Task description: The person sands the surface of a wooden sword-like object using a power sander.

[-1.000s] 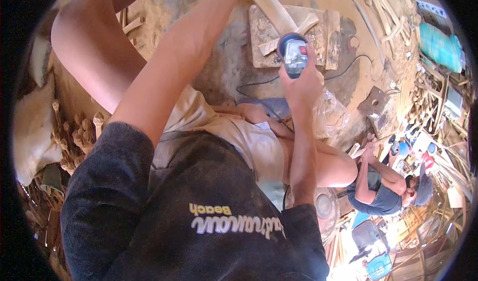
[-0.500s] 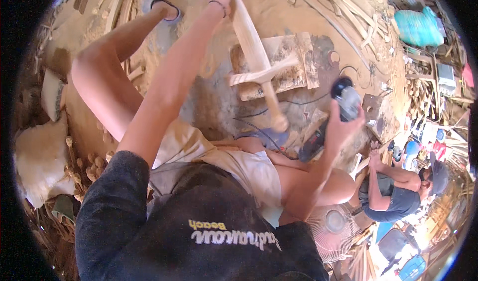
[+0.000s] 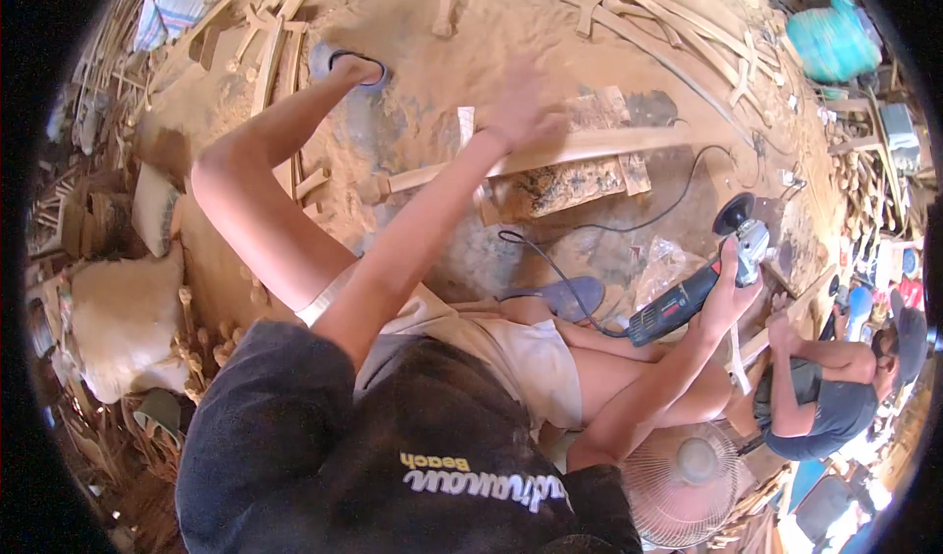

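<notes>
A pale wooden sword (image 3: pixel 609 144) lies across a flat wooden block (image 3: pixel 570 191) on the sandy ground, its pommel end to the left and its blade to the right. Its crossguard shows beside my left wrist. Over the sword, my left hand (image 3: pixel 526 112) is blurred by motion, with fingers stretched out and nothing visibly gripped. My right hand (image 3: pixel 732 294) is closed around an angle grinder (image 3: pixel 678 304). The grinder's round black disc points up and away from the sword, at the right.
A black cord (image 3: pixel 629 228) loops over the ground between my legs and the block. A wire-caged fan (image 3: pixel 688 470) stands at my right, near a seated person (image 3: pixel 815 387). Wooden pieces (image 3: pixel 678 33) lie at the far right; a stuffed sack (image 3: pixel 123 323) is at the left.
The sword has swung from pointing away to lying crosswise on the block. My left hand has come off its far end and moved right and nearer. The grinder has shifted right and lower.
</notes>
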Demonstrator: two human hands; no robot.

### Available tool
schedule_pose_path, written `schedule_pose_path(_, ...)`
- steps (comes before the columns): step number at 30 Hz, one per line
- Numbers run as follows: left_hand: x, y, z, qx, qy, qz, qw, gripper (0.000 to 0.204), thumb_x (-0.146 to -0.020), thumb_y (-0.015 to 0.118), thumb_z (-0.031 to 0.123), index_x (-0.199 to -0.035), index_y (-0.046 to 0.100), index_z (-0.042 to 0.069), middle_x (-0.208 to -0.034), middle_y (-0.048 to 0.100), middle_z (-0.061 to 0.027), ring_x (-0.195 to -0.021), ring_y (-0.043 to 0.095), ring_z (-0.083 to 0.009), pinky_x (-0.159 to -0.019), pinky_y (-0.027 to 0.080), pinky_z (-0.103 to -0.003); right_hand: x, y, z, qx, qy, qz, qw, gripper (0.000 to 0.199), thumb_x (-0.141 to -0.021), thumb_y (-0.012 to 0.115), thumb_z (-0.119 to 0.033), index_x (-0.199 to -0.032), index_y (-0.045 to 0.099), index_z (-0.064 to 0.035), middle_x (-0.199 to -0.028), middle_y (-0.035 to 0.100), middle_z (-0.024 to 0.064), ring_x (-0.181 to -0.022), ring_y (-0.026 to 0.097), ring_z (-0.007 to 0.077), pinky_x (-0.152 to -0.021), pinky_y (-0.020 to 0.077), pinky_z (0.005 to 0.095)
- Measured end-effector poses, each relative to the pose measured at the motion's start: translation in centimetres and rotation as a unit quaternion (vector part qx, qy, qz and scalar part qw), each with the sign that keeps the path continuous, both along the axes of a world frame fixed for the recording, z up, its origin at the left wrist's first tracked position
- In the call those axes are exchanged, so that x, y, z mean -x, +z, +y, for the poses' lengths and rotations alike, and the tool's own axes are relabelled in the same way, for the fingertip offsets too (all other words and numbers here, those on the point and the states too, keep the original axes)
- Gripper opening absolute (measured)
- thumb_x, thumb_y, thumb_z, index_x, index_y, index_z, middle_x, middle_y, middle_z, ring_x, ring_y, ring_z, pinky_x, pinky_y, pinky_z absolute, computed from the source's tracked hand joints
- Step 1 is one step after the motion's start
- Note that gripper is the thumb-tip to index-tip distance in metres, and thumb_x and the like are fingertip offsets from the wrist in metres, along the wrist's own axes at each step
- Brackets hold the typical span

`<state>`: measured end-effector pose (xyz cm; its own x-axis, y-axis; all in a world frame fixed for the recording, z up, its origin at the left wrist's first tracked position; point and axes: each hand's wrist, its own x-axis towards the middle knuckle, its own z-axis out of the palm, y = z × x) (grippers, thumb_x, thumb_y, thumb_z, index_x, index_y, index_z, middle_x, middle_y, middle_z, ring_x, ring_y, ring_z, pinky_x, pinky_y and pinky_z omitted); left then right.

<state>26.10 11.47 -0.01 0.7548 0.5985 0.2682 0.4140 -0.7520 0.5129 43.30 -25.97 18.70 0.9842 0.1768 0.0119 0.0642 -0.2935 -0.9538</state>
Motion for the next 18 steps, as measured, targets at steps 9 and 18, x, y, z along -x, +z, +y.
schedule_pose_path(9, 16.0, 0.8, 3.1, 0.262, -0.099, 0.381, 0.881, 0.116, -0.080, 0.076, 0.086, -0.146, 0.062, -0.008, -0.133, 0.074, -0.0311, -0.127, 0.071, -0.0425, -0.109, 0.055, -0.049, 1.6, -1.0, 3.4, 0.067, 0.034, -0.103, 0.992, 0.075, -0.094, 0.092, -0.020, -0.149, 0.050, 0.0095, -0.131, 0.064, 0.0177, -0.107, 0.067, 0.0188, -0.086, 0.0601, 0.0346)
schedule_pose_path(18, 19.0, -0.4, 1.0, 0.434, -0.114, 0.276, 0.850, 0.089, -0.080, 0.093, 0.065, -0.139, 0.070, 0.003, -0.122, 0.079, -0.0225, -0.114, 0.075, -0.0358, -0.100, 0.058, -0.046, 8.9, -1.3, 11.2, 0.153, 0.227, -0.153, 0.950, 0.084, -0.092, 0.091, -0.032, -0.160, 0.048, -0.0070, -0.149, 0.063, 0.0174, -0.133, 0.066, 0.0350, -0.117, 0.0487, 0.0446)
